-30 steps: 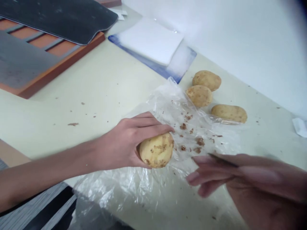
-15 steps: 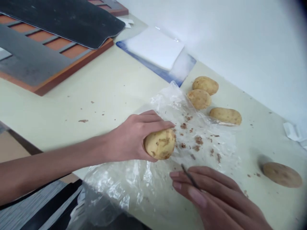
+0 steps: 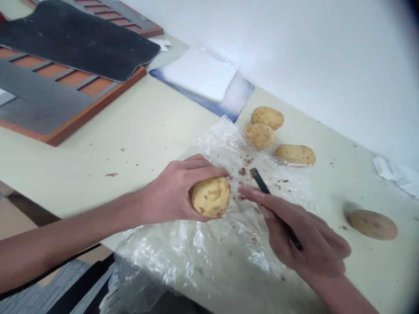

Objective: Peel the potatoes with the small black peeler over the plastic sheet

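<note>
Head cam's got the left hand (image 3: 175,188) clamped round a potato (image 3: 211,197), right hand (image 3: 312,237) gripping a black tool (image 3: 260,180) just right of that potato, not touching.

The left hand (image 3: 178,189) hides one end of the held potato (image 3: 212,197). Right of it, the right hand (image 3: 309,231) covers part of a dark tool (image 3: 261,181); crumbs (image 3: 242,171) there are too small to identify. Well left of the potato, the view's edge cuts off a board (image 3: 36,104).
</note>
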`<state>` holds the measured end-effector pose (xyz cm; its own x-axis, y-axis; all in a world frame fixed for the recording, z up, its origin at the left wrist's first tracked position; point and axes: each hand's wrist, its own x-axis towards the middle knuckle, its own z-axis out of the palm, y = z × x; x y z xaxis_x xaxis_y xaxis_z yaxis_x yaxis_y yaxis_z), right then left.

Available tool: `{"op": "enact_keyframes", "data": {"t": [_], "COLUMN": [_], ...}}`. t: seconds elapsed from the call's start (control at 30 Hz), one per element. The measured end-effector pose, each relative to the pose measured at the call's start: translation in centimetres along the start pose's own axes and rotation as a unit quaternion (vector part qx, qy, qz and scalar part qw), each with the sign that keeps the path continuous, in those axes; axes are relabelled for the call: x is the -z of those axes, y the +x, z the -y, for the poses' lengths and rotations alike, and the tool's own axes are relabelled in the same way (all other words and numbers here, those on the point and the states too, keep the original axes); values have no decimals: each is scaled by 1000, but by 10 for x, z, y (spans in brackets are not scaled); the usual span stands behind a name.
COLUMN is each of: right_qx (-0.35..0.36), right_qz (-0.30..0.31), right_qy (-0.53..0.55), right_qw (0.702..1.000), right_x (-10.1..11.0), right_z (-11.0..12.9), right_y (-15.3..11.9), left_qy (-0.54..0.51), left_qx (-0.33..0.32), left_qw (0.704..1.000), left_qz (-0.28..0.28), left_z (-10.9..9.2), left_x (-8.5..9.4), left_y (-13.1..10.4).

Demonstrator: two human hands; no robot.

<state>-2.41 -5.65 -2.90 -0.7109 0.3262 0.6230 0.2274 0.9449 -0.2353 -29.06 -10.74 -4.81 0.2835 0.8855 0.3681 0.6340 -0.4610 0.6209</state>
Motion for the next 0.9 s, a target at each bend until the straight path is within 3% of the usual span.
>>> {"op": "enact_keyframes", "data": {"t": [0.07,0.23,0.3,0.53,0.77,0.9], "right_qx": [13,41,47,0,-109,-222], "right_qz": [4,156,174,102,111,34], "right_qy": [-57,-100,-97,-89,-42,69], "right_qw": [998,982,979,991,987,972], "right_x": [6,20,21,21,27,38], "right_z": [-4,-12,-12,2,20,27], "right_y": [-13,-44,-48,-47,-71,-69], "left_qy": [-11,-17,-21,-6,-32,-53], "left_qx": [-8,-25,-35,-109,-172,-233], "left_qw": [1000,998,996,992,984,971], "left_qz": [-11,-62,-81,-64,-45,-22], "left_z": [-1,-11,-20,-49,-62,-70], "left_x": [2,12,19,38,26,17], "left_y": [0,4,7,23,47,59]}}
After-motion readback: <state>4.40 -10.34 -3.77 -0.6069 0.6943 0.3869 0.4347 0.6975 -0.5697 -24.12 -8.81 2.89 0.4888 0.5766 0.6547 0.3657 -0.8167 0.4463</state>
